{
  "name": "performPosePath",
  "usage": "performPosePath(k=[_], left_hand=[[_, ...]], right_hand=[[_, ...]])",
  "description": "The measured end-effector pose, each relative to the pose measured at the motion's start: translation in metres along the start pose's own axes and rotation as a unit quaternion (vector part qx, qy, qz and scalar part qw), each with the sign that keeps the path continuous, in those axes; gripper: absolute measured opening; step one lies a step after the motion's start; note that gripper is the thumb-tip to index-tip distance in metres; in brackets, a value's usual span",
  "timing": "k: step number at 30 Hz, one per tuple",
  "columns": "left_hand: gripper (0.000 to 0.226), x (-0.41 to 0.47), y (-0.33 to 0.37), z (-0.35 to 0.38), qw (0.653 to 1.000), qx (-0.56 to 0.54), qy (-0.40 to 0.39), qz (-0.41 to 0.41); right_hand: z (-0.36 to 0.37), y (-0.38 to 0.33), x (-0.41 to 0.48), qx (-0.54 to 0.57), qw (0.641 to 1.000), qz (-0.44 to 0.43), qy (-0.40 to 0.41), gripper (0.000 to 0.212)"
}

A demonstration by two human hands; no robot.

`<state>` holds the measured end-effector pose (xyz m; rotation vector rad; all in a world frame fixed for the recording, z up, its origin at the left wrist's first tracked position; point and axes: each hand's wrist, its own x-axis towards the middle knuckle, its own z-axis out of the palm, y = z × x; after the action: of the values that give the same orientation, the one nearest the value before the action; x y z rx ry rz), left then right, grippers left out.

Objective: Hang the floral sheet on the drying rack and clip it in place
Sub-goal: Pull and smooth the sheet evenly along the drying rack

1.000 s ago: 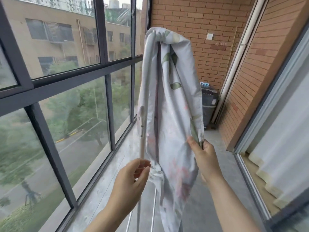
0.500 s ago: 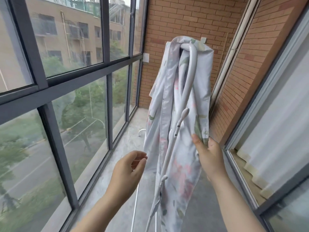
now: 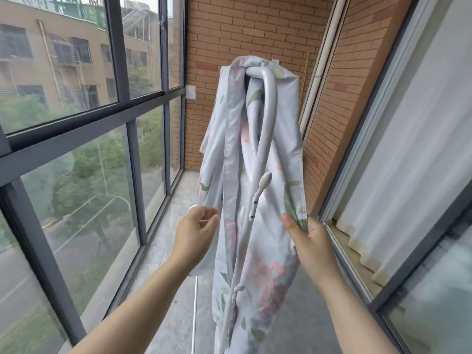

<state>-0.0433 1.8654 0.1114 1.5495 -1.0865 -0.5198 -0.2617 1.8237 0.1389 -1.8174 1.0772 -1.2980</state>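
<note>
The floral sheet (image 3: 270, 251) hangs over the top bend of the white drying rack (image 3: 270, 111), bunched into long folds that fall on both sides of the curved tube. The tube's top end pokes out from under the cloth, and a thin rod with a rounded knob stands up in front of the sheet's middle. Lower down the sheet covers most of the rack's frame, and one thin white leg shows below the left fold, over the floor (image 3: 306, 315).

The two hands are held apart, one at each side edge of the hanging sheet, at about the same height and well below the rack's top. The right hand (image 3: 310, 238) pinches the right edge of the sheet between thumb and curled fingers, with a green leaf print at the grip. The left hand (image 3: 196, 232) is just beside the left fold with its fingers loosely curled and the fingertips close to the cloth; no cloth shows inside it, and I cannot tell whether it touches.

The dark-framed window (image 3: 127, 116) runs along the left, a brick wall (image 3: 255, 29) stands behind the rack, and a white curtain (image 3: 408, 149) hangs at the right.
</note>
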Motion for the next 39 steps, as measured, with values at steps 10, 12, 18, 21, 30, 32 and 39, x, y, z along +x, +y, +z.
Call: performPosePath(k=[10, 12, 18, 21, 30, 32, 39], left_hand=[[0.015, 0.058, -0.005, 0.007, 0.997, -0.011, -0.072, -0.012], [0.019, 0.068, -0.010, 0.010, 0.995, -0.007, -0.097, -0.011], [0.032, 0.098, -0.019, 0.025, 0.987, 0.020, -0.158, 0.031], [0.034, 0.106, -0.021, 0.032, 0.988, 0.003, -0.152, 0.023], [0.025, 0.096, -0.025, 0.007, 0.998, -0.064, 0.021, -0.003], [0.022, 0.087, -0.034, -0.006, 0.999, -0.051, -0.009, 0.015], [0.031, 0.044, -0.094, -0.041, 0.997, 0.072, -0.013, 0.032]], right_hand=[[0.016, -0.013, -0.010, -0.035, 0.996, 0.044, 0.067, 0.075], [0.018, -0.013, -0.014, -0.036, 0.994, 0.058, 0.088, 0.069], [0.024, -0.017, -0.022, -0.031, 0.989, 0.073, 0.126, 0.057], [0.027, -0.017, -0.023, -0.040, 0.987, 0.069, 0.140, 0.051], [0.027, -0.018, -0.017, -0.081, 0.979, 0.078, 0.169, 0.042], [0.024, -0.011, -0.013, -0.105, 0.976, 0.075, 0.178, 0.041], [0.020, 0.028, 0.008, -0.207, 0.959, 0.102, 0.166, 0.051]])
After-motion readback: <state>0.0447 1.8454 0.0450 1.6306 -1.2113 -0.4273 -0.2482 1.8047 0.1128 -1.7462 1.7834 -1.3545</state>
